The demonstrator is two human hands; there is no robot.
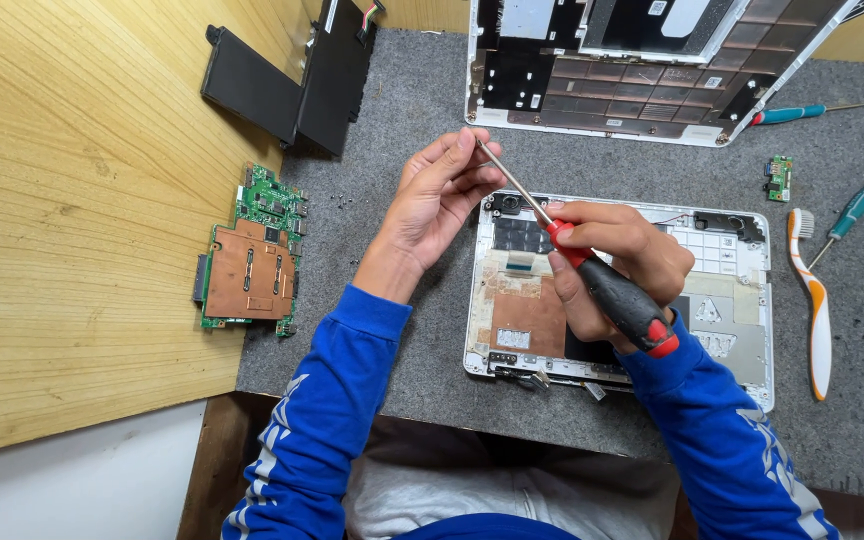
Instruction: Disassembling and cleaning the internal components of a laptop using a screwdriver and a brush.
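At centre frame, your right hand (607, 265) gripped the black-and-red-handled screwdriver (592, 270), shaft angled up-left so your left hand (432, 205) could pinch its metal tip between fingertips. Both forearms converged over the opened white laptop base (732, 330); beyond, at upper frame, lay the detached white laptop cover (642, 95).

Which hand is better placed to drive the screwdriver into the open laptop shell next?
Probably right: the right hand already wraps the screwdriver handle over the open laptop shell. The left hand only pinches its tip.
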